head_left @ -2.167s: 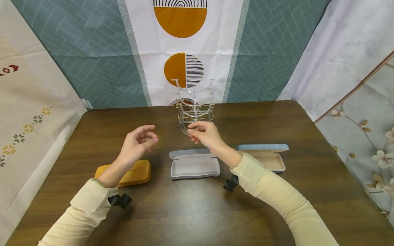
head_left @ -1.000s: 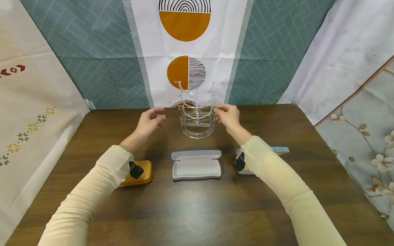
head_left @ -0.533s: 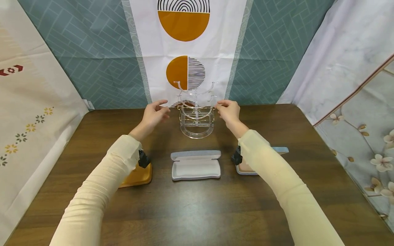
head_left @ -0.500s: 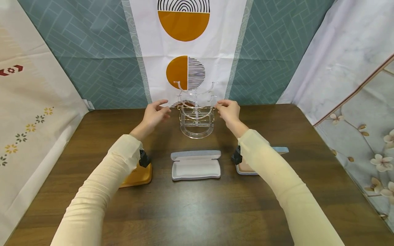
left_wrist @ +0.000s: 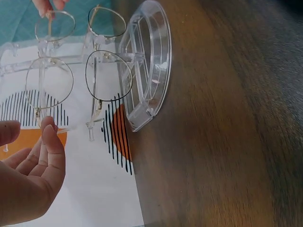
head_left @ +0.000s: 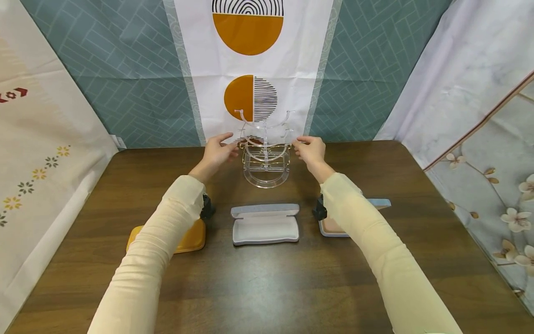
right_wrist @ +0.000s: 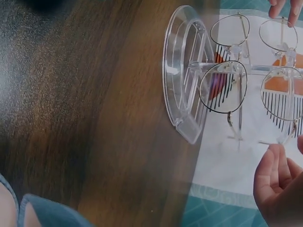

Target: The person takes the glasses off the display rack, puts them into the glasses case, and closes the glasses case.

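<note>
Brown table (head_left: 267,297), bearing near its back edge a clear rack (head_left: 265,185): may slide or tip, should the left hand (head_left: 218,152) or right hand (head_left: 310,150) knock its arms. Glasses, seated on the rack between both hands: upper pair (left_wrist: 47,57) could twist or drop if one side lifts first; lower pair (left_wrist: 105,50), just beneath, might be snagged.

Count. Table: 1. Rack: 1. Cases: 3, before the rack; yellow case (head_left: 193,236) closed, grey case (head_left: 265,229) and blue case (head_left: 333,228) open. Hands: 2; left, thumb and fingers parted beside the upper pair; right, narrow at its other end, grip cannot be told. Glasses: 2 pairs.
</note>
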`<state>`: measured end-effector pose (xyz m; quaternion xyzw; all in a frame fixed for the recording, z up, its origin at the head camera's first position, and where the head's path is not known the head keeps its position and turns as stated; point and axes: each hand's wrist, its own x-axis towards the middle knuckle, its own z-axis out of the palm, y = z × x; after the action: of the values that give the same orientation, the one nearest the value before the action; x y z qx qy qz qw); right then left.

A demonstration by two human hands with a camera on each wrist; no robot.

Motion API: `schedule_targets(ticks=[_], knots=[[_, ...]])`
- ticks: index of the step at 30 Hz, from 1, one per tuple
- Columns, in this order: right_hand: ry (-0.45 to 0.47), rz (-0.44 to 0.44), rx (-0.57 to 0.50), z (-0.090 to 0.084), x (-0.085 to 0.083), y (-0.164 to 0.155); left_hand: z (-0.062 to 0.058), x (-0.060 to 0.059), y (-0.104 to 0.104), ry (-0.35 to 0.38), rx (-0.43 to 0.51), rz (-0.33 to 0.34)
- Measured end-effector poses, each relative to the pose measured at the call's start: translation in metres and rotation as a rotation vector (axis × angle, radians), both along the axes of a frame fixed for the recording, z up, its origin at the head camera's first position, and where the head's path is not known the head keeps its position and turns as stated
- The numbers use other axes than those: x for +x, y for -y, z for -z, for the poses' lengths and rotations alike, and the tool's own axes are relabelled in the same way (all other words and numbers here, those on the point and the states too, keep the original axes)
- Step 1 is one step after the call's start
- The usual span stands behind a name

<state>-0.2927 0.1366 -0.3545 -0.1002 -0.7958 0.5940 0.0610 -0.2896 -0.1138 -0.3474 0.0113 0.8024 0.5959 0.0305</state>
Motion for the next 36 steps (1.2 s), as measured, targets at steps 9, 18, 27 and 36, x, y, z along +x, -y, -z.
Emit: schedule_targets(ticks=[9, 18, 27, 36], knots=[[-0.015, -0.075, -0.034, 0.001, -0.001, 0.007, 0.007, -0.011, -0.008, 0.006, -0.01, -0.013], [-0.023, -0.058, -0.038, 0.002, -0.002, 0.011, 0.013, -0.015, -0.01, -0.014, -0.004, -0.007], [-0.03, -0.048, -0.039, 0.0, -0.001, 0.012, 0.012, -0.013, -0.014, -0.003, 0.053, -0.031], [-0.041, -0.047, -0.036, -0.002, 0.001, 0.01, 0.01, -0.008, -0.017, -0.021, 0.09, -0.054]])
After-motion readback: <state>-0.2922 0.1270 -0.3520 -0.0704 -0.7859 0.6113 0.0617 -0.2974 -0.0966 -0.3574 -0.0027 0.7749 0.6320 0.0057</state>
